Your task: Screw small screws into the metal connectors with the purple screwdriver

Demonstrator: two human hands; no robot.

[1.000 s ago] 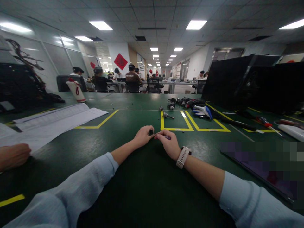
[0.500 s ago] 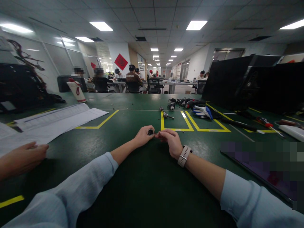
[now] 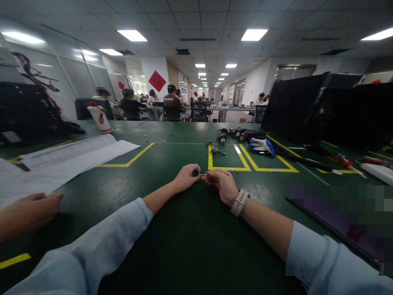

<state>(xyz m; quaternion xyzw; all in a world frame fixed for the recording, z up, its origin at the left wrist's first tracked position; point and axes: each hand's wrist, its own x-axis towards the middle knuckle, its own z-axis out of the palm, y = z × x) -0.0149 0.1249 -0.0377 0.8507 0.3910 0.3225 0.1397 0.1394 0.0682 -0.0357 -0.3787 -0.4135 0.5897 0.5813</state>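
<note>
My left hand rests on the green table and is closed around a small round black-and-silver part, its open end facing me. My right hand, with a white watch at the wrist, is closed in a pinch on a thin metal tool whose tip touches the round part. Both hands sit close together near the table's middle.
Another person's hand lies flat at the left by white paper sheets. Beyond are yellow tape boxes, a metal bit, blue-white gloves, black parts, a red screwdriver, black monitors at right and a white cup.
My right hand has turned and drawn slightly back, its purple-handled tool now hidden in the fingers. The other person's hand at left has slid further onto the table.
</note>
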